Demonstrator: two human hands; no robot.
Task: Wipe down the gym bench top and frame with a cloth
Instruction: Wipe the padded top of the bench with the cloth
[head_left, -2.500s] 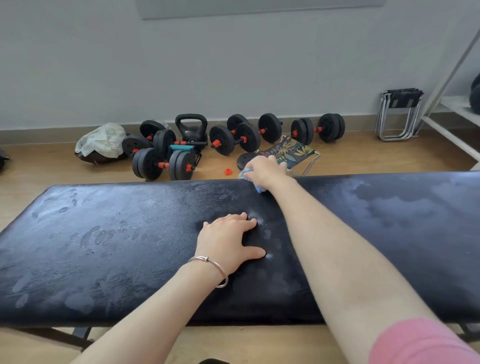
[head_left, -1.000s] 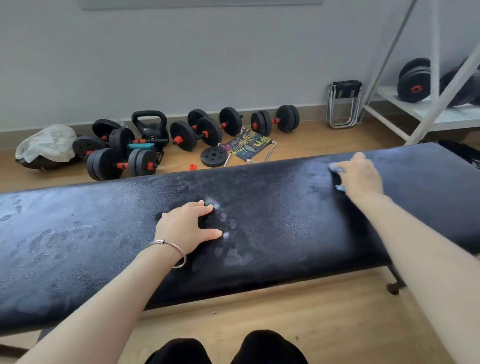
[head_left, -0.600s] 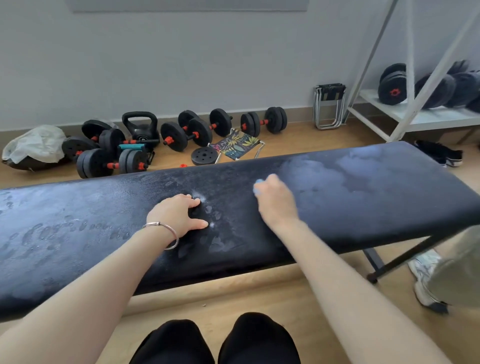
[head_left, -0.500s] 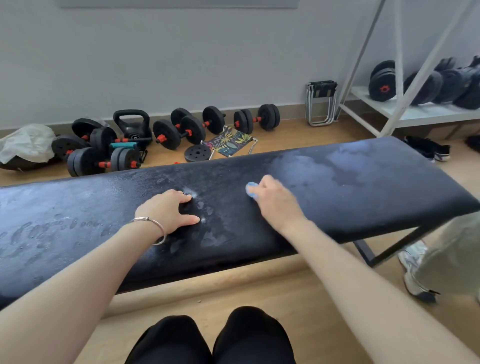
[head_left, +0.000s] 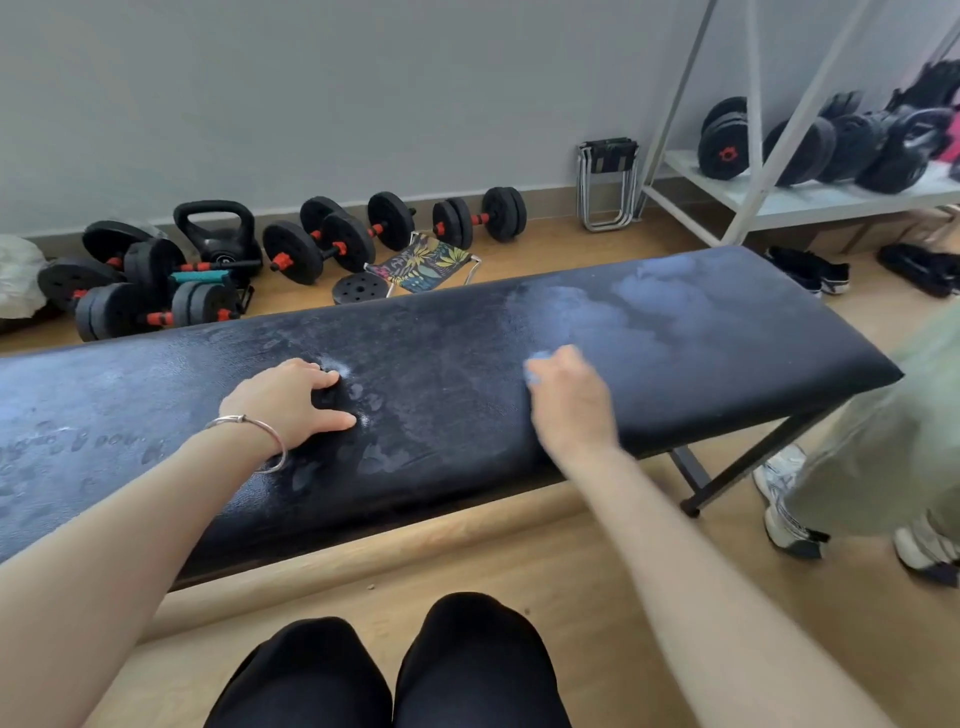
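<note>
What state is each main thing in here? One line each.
Black padded bench top: dusty, smeared, partly wiped.
Small blue cloth: bunched in the right hand.
Left hand: braced on the pad, empty.
Black bench frame: standing on the floor.

The bench (head_left: 727, 374) is long and flat, with a black padded top that runs from the left edge of view to a squared-off right end. Its vinyl surface is grainy and blotched: pale, cloudy smears cover the right end, and small fingerprint-like marks and streaks dot the middle and the left part. The near edge of the pad is darker and cleaner-looking. Under the right end, a black metal frame (head_left: 737, 470) shows as angled legs meeting at a foot on the wooden floor. The cloth (head_left: 535, 364) is light blue, bunched small, pressed on the bench top right of centre; only a blurred bit of it shows.
</note>
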